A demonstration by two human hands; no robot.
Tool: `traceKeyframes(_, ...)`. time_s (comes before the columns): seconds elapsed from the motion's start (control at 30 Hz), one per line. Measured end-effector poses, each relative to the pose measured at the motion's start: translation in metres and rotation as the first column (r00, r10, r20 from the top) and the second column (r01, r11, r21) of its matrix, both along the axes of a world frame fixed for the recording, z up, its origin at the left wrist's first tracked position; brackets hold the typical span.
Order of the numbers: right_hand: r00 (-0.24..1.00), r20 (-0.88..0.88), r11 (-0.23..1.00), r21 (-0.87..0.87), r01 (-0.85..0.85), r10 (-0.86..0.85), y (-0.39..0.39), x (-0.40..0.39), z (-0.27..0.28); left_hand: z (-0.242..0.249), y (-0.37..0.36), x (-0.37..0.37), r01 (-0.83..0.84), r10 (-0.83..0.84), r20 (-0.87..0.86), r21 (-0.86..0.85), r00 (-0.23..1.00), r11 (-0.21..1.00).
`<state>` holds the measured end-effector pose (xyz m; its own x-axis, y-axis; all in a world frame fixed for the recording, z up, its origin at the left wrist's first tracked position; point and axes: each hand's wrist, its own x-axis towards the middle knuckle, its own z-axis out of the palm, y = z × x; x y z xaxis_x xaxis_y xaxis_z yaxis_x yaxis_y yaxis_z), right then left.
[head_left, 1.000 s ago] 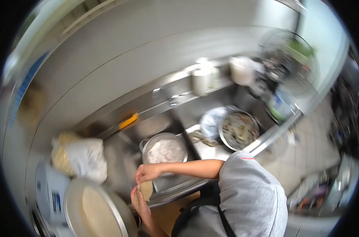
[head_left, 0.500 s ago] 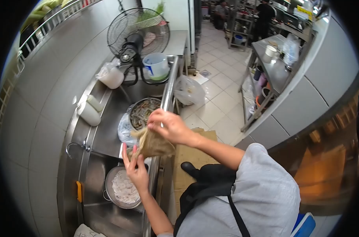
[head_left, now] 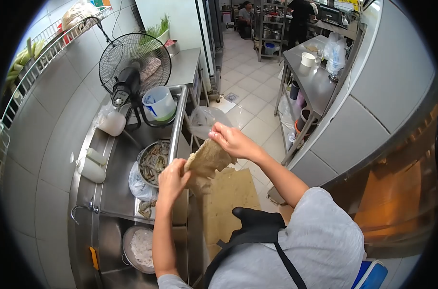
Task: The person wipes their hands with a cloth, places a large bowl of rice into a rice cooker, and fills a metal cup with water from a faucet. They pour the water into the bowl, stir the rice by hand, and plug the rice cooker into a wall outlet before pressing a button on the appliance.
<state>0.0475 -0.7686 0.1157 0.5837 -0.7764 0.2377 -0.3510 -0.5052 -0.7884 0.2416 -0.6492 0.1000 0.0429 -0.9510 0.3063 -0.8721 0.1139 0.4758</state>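
Note:
A brownish, ragged-edged cloth point(head_left: 210, 161) hangs stretched between my two hands, over the front edge of the sink. My left hand point(head_left: 172, 179) is closed on its near left end. Farther out and to the right, my right hand point(head_left: 232, 140) pinches the upper corner. Part of the cloth is smeared by motion. Beside my left hand, in the sink, sits a metal bowl of shrimp point(head_left: 154, 164). A strainer point(head_left: 127, 246) with pale, whitish pieces of food stands in the nearer basin, partly hidden by my left forearm.
A black fan point(head_left: 127, 79) and a clear plastic tub point(head_left: 159, 102) stand at the sink's far end. White bottles point(head_left: 91, 170) line the wall ledge near the faucet point(head_left: 86, 208). Flattened cardboard point(head_left: 228, 195) covers the floor. A steel table point(head_left: 311, 65) stands right; people are farther back.
Both hands have moved with the cloth away from above the sink toward its front edge. The cloth went from bunched to spread out. The camera view has shifted too.

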Motion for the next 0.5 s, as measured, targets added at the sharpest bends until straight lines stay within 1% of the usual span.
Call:
traceKeyframes(0.03, 0.999, 0.037, 0.998, 0.042, -0.041, 0.039, 0.000, -0.004, 0.002, 0.000, -0.012, -0.002, -0.053, 0.053, -0.002, -0.056, 0.999, 0.997)
traceKeyframes(0.07, 0.977, 0.178, 0.991, 0.045, -0.125, 0.116, -0.002, -0.001, -0.010, -0.004, -0.025, -0.001, -0.092, 0.090, -0.017, -0.188, 0.996, 0.978)
traceKeyframes(0.1, 0.931, 0.313, 0.978, 0.033, -0.208, 0.188, -0.003, 0.007, -0.022, -0.012, -0.040, 0.005, -0.177, 0.178, -0.034, -0.396, 0.983, 0.901)
traceKeyframes(0.13, 0.850, 0.430, 0.873, 0.231, -0.429, 0.304, 0.008, 0.015, -0.015, -0.023, -0.055, 0.008, -0.249, 0.258, -0.068, -0.581, 0.964, 0.775)
traceKeyframes(0.17, 0.822, 0.403, 0.827, 0.224, -0.516, 0.404, 0.014, 0.026, -0.022, -0.050, -0.067, 0.001, -0.512, 0.083, -0.720, -0.401, 0.688, 0.760)
traceKeyframes(0.2, 0.806, 0.387, 0.798, 0.233, -0.556, 0.448, 0.028, 0.030, -0.011, -0.112, -0.076, 0.016, -0.331, -0.147, -0.915, -0.281, 0.375, 0.901)
traceKeyframes(0.23, 0.802, 0.331, 0.782, 0.229, -0.580, 0.497, 0.029, 0.039, -0.026, -0.174, -0.084, 0.031, -0.171, -0.168, -0.984, -0.155, -0.061, 0.973)
traceKeyframes(0.27, 0.840, 0.273, 0.826, 0.201, -0.526, 0.468, 0.031, 0.047, -0.047, -0.200, -0.077, 0.006, -0.121, -0.216, -0.948, -0.192, -0.233, 0.974)
traceKeyframes(0.3, 0.909, 0.075, 0.912, -0.031, -0.410, 0.411, 0.030, 0.049, -0.081, -0.217, -0.076, -0.020, -0.080, -0.253, -0.882, -0.241, -0.397, 0.967)
traceKeyframes(0.33, 0.917, 0.118, 0.923, -0.101, -0.371, 0.381, 0.032, 0.044, -0.103, -0.200, -0.078, -0.029, -0.114, -0.120, -0.890, -0.077, -0.441, 0.990)
traceKeyframes(0.37, 0.919, 0.151, 0.932, -0.070, -0.357, 0.363, 0.032, 0.034, -0.119, -0.182, -0.079, -0.040, -0.142, 0.010, -0.867, 0.093, -0.498, 0.986)
traceKeyframes(0.4, 0.921, 0.179, 0.938, -0.033, -0.346, 0.346, 0.031, 0.027, -0.130, -0.163, -0.080, -0.050, -0.160, 0.122, -0.818, 0.253, -0.563, 0.954)
traceKeyframes(0.43, 0.917, 0.170, 0.932, -0.027, -0.362, 0.361, 0.032, 0.023, -0.141, -0.163, -0.071, -0.056, -0.167, 0.137, -0.779, 0.297, -0.612, 0.940)
traceKeyframes(0.5, 0.956, 0.126, 0.963, 0.007, -0.270, 0.267, 0.036, 0.014, -0.153, -0.167, -0.054, -0.056, -0.181, 0.087, -0.760, 0.262, -0.644, 0.948)
